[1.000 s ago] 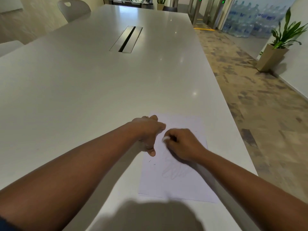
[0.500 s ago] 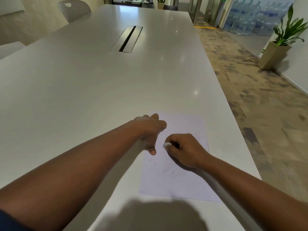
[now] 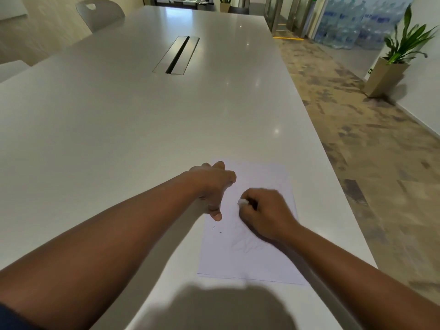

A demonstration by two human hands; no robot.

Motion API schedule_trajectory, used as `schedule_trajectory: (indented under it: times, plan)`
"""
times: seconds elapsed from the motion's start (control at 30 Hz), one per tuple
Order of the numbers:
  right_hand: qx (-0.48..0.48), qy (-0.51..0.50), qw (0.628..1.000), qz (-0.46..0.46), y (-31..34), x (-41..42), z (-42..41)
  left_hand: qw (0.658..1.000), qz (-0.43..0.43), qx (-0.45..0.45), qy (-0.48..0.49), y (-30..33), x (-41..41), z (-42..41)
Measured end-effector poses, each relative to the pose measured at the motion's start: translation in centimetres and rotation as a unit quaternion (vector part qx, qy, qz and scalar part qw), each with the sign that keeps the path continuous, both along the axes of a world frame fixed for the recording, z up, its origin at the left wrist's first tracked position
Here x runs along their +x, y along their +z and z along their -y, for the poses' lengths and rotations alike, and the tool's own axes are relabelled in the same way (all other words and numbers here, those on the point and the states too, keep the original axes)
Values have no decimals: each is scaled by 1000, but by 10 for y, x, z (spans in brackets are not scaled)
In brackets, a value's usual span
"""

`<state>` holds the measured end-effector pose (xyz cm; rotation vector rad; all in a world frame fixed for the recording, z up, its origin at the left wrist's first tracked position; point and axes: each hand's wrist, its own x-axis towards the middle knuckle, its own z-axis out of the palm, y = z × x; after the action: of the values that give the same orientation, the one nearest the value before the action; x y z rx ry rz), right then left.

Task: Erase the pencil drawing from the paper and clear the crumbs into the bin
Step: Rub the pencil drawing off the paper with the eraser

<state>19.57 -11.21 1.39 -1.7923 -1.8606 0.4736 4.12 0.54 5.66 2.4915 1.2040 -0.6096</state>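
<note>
Far left, a chair (image 3: pixel 100 13) sits at the tabletop (image 3: pixel 119 120), w/ a cable slot (image 3: pixel 177 54) down the middle. Nearer me, the person's left hand (image 3: pixel 212 189) presses on the paper's left edge, fingers spread, thumb pointing down the sheet; grip apart, just pinning it. The paper (image 3: pixel 252 260) lies flat near the tabletop's right edge, close to the person.

Next over, the right hand (image 3: pixel 264 213) is on the sheet's middle, grip clamped on a small white eraser (image 3: pixel 242 202) whose tip pokes out toward the left hand. The hand looks blurred, prob. mid-rub.

Progress, as I judge it: partway. Faint pencil lines (image 3: pixel 247 246) show below the right hand, more faint marks near the top right corner, plus a couple of dark specks (image 3: pixel 216 229) by the left thumb, maybe crumbs, can't tell. So erasing isn't finished, and crumb clearing isn't started. No bin in view.

Far right, across the floor, a potted plant (image 3: pixel 392 58) and stacked water bottles (image 3: pixel 352 22).
</note>
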Motion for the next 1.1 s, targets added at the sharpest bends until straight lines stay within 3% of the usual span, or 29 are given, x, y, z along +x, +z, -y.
schedule_trajectory:
  times: [0.07,0.2,0.37,0.5,0.63,0.8,0.93,1.03,1.1]
  plan:
    - [-24,43,999,10,-3,-2,8,1000,-2,0,-4,0,0,-1]
    - [20,-56,998,27,0,28,-9,1000,4,-6,2,0,-1,-1]
    - [-9,19,999,43,-3,19,2,1000,-6,-5,-2,-1,1,-2]
    - [15,-72,996,56,-1,39,-13,1000,-5,-7,2,1,2,0]
    - [-14,31,996,80,-1,22,2,1000,-9,-5,1,-1,2,-1]
    - [27,-91,993,72,-1,44,-24,1000,-11,-2,1,-2,3,-1]
    - [10,-41,996,77,-5,22,-23,1000,-4,-2,-1,-1,2,-1]
    - [8,-97,994,52,0,31,-36,1000,-5,-1,-5,0,2,-1]
    - [14,-77,996,50,-3,23,-39,1000,-5,-2,-4,0,2,-1]
